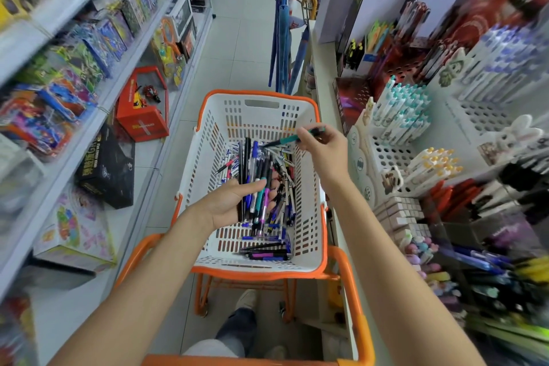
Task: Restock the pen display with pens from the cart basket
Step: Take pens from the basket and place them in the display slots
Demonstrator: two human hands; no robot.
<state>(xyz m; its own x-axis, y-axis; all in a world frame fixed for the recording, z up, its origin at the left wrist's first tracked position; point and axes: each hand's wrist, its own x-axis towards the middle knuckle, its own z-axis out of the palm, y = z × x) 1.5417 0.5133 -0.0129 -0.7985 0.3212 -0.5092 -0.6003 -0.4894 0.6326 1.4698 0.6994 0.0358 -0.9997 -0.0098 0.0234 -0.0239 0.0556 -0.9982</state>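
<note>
The white basket with an orange rim sat on an orange cart in the middle of a shop aisle. Many loose pens lay in a heap on the bottom of the basket.

The left hand was over the near part of the basket, palm up. Its fingers and thumb were curled round a bunch of pens, blue, black, green and purple.

The right hand was over the far right part of the basket. Its fingertips pinched one green pen, which pointed left and a bit down at the heap.

The pen display stood on the right, just beside the basket, with white pens standing in holes.

On the left were toy shelves and a red box. Blue umbrellas hung far ahead.
</note>
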